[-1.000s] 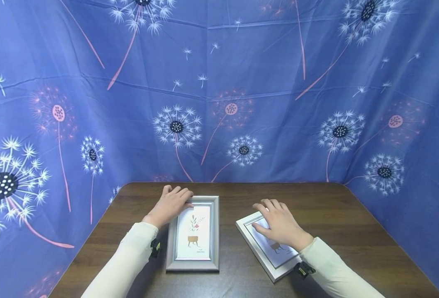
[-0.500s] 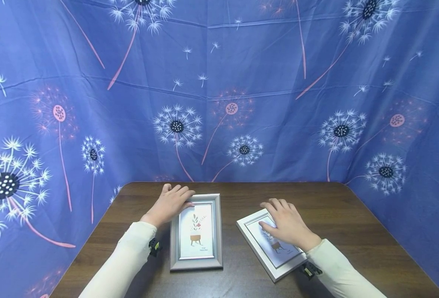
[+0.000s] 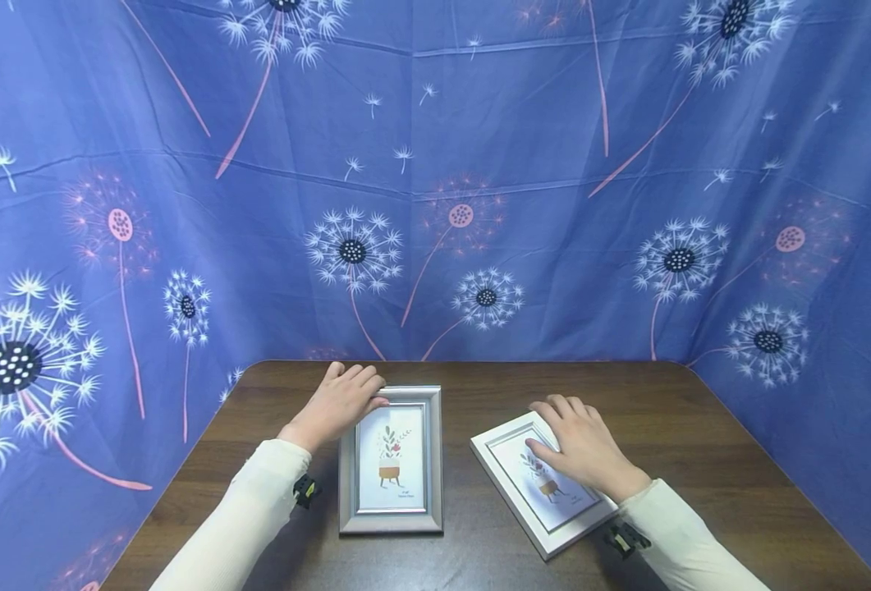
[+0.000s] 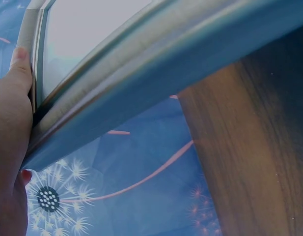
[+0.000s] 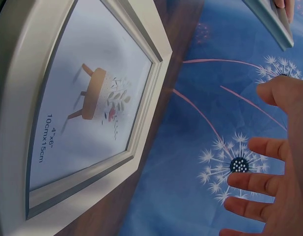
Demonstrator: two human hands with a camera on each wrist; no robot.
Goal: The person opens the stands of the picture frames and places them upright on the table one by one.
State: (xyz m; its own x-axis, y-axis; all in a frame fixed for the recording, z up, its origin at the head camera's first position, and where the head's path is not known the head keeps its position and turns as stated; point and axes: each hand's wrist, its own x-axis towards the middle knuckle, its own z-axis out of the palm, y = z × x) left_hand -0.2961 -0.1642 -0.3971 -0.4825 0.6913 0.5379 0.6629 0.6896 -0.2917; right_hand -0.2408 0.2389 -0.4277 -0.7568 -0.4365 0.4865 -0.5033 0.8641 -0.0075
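Observation:
My left hand (image 3: 339, 409) grips the top left corner of a silver picture frame (image 3: 437, 460). Its thumb lies on the front moulding, and the other fingers reach over the far edge. In the left wrist view the thumb (image 4: 19, 61) presses the face of the frame while a fingertip shows below its edge. A second, whitish picture frame (image 3: 505, 492) lies turned at an angle on the right. My right hand (image 3: 586, 443) is over its upper right part, fingers spread. The right wrist view shows those fingers (image 5: 261, 182) apart from the frame, holding nothing.
The brown wooden table (image 3: 457, 566) carries both frames. Behind and beside it hangs a blue cloth (image 3: 568, 246) printed with dandelions. Each frame holds a print of a potted plant. A small dark device (image 3: 627, 538) is strapped at the right wrist.
My left hand's frame has shifted slightly right and straightened after a slight tilt. My right hand has drawn rightward, uncovering more of the whitish frame's print.

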